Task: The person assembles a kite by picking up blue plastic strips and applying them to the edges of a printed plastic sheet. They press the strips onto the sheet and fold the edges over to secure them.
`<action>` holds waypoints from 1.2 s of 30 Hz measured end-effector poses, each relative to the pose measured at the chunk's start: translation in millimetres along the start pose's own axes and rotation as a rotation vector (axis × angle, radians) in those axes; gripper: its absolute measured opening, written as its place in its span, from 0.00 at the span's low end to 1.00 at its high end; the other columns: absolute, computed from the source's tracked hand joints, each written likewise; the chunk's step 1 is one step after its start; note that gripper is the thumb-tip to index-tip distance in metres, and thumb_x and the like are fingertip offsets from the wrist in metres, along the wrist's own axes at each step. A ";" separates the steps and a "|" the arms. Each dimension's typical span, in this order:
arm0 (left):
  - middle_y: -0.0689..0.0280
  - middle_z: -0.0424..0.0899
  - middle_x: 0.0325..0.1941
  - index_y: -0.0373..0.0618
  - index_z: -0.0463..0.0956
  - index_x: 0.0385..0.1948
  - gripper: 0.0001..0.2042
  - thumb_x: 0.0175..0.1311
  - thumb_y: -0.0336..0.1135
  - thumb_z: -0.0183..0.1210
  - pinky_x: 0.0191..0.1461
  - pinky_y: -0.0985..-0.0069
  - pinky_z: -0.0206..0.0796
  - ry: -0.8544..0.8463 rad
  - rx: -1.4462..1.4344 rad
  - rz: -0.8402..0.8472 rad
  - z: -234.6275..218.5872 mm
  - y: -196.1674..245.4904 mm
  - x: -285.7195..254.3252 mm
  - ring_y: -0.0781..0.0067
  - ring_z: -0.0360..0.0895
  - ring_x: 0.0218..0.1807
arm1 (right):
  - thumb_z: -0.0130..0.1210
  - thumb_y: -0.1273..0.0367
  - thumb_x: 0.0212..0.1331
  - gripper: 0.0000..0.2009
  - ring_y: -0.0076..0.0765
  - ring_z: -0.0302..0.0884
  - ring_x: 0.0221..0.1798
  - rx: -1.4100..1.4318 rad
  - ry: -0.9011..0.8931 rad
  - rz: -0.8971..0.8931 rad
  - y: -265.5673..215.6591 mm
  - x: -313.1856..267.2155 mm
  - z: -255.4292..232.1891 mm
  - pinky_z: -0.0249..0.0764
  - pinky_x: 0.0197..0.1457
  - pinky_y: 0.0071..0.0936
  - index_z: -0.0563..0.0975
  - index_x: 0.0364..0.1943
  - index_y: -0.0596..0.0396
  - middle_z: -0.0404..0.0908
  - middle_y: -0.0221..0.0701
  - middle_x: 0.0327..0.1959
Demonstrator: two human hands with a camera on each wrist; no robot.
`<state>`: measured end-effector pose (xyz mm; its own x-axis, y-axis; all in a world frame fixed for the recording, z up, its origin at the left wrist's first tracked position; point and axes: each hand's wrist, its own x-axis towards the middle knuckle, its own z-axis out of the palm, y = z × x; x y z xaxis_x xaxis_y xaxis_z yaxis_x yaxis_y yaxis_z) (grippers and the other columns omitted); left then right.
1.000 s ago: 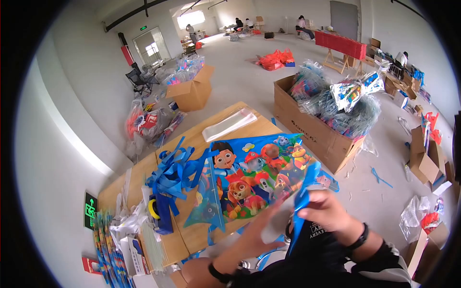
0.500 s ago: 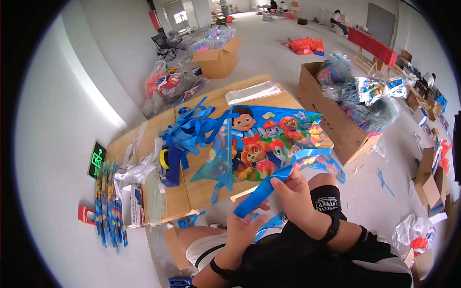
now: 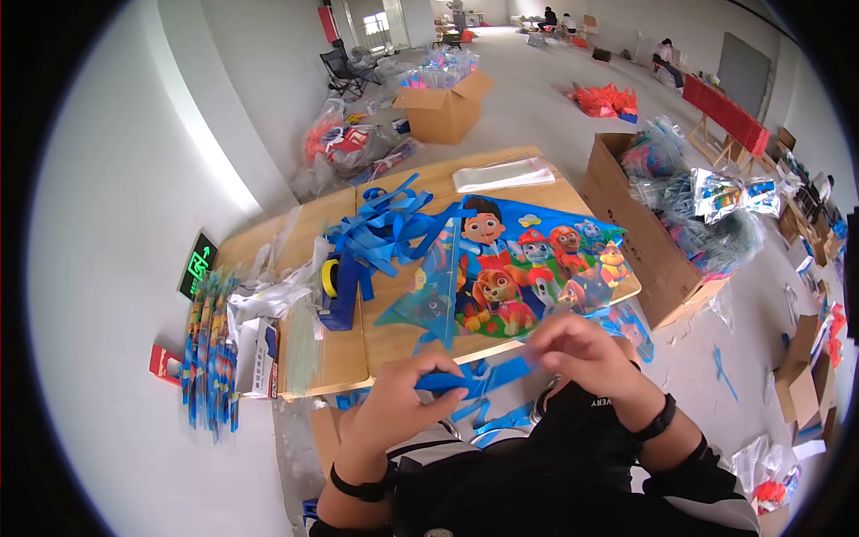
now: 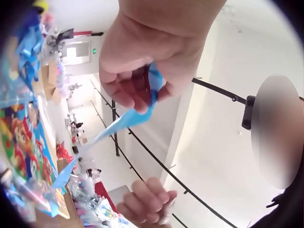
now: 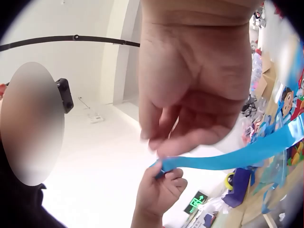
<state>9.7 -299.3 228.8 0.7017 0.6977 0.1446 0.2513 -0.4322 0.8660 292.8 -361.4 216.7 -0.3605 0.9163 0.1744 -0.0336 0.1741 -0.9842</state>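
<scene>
My left hand [image 3: 398, 403] pinches a shiny blue ribbon [image 3: 501, 377] between thumb and curled fingers, in front of the table's near edge. In the right wrist view, the ribbon's flat length [image 5: 228, 159] stretches from that hand toward the table. My right hand [image 3: 591, 356] hovers beside the ribbon with loosely bent fingers and holds nothing; it shows apart from the ribbon in the left wrist view. On the table lies a cartoon-printed kite [image 3: 501, 268] with a see-through blue flap at its left. More blue ribbon [image 3: 385, 224] is heaped beside it.
A blue tape dispenser [image 3: 338, 300] with yellow tape stands on the wooden table [image 3: 349, 345]. Clear plastic sleeves [image 3: 504, 174] lie at its back edge. Right of it is a large carton [image 3: 640, 224] of bagged goods. Rolled prints [image 3: 210, 358] lean at left.
Both hands were on the ribbon half a second ago; now the left grips it farther left and the right has come off it. The head view has shifted, moving the table lower and rightward.
</scene>
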 end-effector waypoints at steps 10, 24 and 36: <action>0.62 0.84 0.31 0.44 0.72 0.57 0.26 0.55 0.27 0.70 0.39 0.78 0.74 0.162 -0.068 -0.154 11.1 -4.3 7.4 0.76 0.81 0.32 | 0.65 0.66 0.61 0.11 0.26 0.80 0.38 -0.230 -0.136 0.205 57.8 13.1 37.8 0.76 0.47 0.29 0.80 0.41 0.57 0.84 0.31 0.34; 0.67 0.84 0.40 0.43 0.69 0.62 0.24 0.63 0.26 0.63 0.48 0.78 0.73 0.337 -0.290 -0.010 17.2 -93.7 20.7 0.79 0.80 0.41 | 0.61 0.74 0.64 0.05 0.16 0.75 0.38 0.131 0.308 0.181 95.4 -6.0 15.0 0.71 0.41 0.19 0.75 0.36 0.57 0.76 0.24 0.34; 0.53 0.87 0.38 0.40 0.84 0.40 0.17 0.65 0.45 0.58 0.45 0.64 0.72 0.964 0.375 -0.509 -159.7 -357.6 -6.4 0.59 0.84 0.40 | 0.57 0.75 0.65 0.08 0.25 0.77 0.46 0.151 0.520 0.442 174.3 -131.4 -71.0 0.72 0.56 0.25 0.79 0.46 0.58 0.83 0.30 0.44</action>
<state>-191.1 -57.9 -5.4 -0.2987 0.9169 0.2647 0.6548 -0.0049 0.7558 400.5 -425.8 24.5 0.1213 0.9499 -0.2879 -0.1290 -0.2725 -0.9535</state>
